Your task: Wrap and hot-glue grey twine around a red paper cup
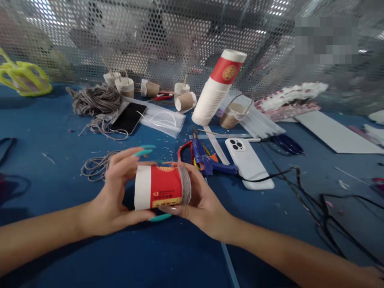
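A red and white paper cup point(166, 186) lies on its side between my two hands, just above the blue table. Grey cord point(185, 185) is wound around its right end. My left hand point(115, 196) holds the cup's white left end, thumb below and fingers above. My right hand point(207, 200) grips the corded right end, its thumb along the bottom. Loose grey cord point(97, 166) lies beside my left hand. A blue glue gun point(204, 158) rests beyond my right hand.
Behind stand a leaning stack of paper cups point(211, 98), small cups point(186, 101), a grey cord bundle point(97, 100) and a black phone point(129, 118). A white phone point(248, 164) and black cables point(325, 216) lie to the right. A perforated metal screen point(168, 40) closes the back.
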### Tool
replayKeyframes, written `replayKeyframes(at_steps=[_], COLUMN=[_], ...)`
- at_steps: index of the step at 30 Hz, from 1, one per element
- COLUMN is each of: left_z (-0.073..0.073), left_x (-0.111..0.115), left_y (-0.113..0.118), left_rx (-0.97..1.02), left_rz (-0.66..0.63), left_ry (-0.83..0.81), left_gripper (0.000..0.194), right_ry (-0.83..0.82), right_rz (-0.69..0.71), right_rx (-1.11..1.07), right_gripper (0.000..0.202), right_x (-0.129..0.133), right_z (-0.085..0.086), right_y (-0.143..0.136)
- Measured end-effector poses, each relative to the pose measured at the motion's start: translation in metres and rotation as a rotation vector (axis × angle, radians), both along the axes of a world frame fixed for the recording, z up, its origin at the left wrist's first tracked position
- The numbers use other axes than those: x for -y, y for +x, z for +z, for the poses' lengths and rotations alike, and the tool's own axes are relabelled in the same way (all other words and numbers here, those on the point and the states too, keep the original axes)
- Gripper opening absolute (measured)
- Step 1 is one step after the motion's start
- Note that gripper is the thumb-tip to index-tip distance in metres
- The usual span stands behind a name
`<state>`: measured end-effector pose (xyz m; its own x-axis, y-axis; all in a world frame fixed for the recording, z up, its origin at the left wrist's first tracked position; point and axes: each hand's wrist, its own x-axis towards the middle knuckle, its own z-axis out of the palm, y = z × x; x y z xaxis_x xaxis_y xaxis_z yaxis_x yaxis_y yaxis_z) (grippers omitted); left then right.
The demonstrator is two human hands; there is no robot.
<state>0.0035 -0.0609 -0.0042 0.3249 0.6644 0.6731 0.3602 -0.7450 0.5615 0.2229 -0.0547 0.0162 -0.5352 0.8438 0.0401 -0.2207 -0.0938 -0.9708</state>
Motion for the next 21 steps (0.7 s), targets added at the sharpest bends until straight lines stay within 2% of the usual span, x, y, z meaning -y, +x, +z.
replayKeyframes(at_steps=[2,4,12,16,21], left_z=[0.0036,0.0047,0.0035,0.0040,0.0046], left_x=[-0.0011,-0.0027,-0.0067,-0.0058,-0.0049], left_y=[0.0001,-0.0017,-0.0021,-0.0007,-0.0007], left_rx=[-0.036,-0.041,-0.109,-0.163,-0.243], left_rz=[-0.046,-0.062,-0.053,-0.053,-0.099], left_ry=[-0.105,-0.124,0.049,0.102,0.174], left_gripper=[0.070,0.063,0.069,0.066,0.054], right_ry=[0.012,0.044,0.044,0.125,0.262], right_rz=[-0.002,-0.004,-0.068,-0.088,-0.154], right_rx=[0.029,0.057,0.108,0.130,0.184], right_gripper=[0.064,0.065,0.057,0.057,0.026], right_x=[0.0031,0.0055,0.0047,0.0026,0.0023], right_z=[-0.0002,0.0013,0.0074,0.0046,0.0067], right_y=[0.0007,0.0014,0.0032,0.0044,0.0066])
